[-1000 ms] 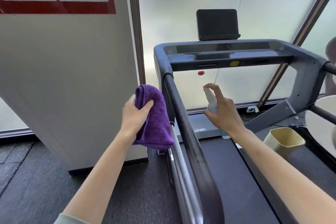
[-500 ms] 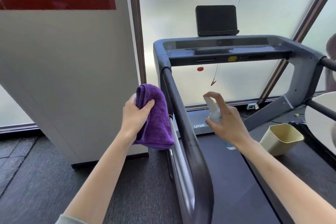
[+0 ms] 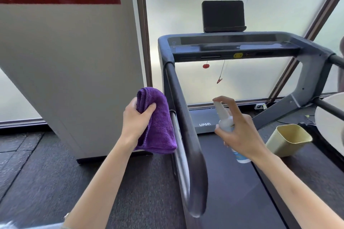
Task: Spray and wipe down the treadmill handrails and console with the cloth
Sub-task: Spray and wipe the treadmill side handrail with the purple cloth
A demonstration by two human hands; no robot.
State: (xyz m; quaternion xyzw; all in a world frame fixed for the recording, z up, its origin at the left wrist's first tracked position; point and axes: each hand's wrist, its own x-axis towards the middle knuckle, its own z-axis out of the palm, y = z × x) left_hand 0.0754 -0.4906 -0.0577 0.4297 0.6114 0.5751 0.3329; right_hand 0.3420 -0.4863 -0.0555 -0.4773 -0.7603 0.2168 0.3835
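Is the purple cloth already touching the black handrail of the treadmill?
No, the purple cloth hangs from the left hand, beside the black handrail, not on it.

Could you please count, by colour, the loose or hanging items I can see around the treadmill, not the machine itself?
Purple: 1, the folded purple microfibre cloth held in the left hand.
White: 1, the white plastic spray bottle held in the right hand.
Cream: 1, the cream plastic bin.
Red: 2, the round red safety key and the small red clip.
Total: 5

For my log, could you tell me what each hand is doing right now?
Left hand: grips the purple cloth.
Right hand: holds the spray bottle, forefinger on its top.
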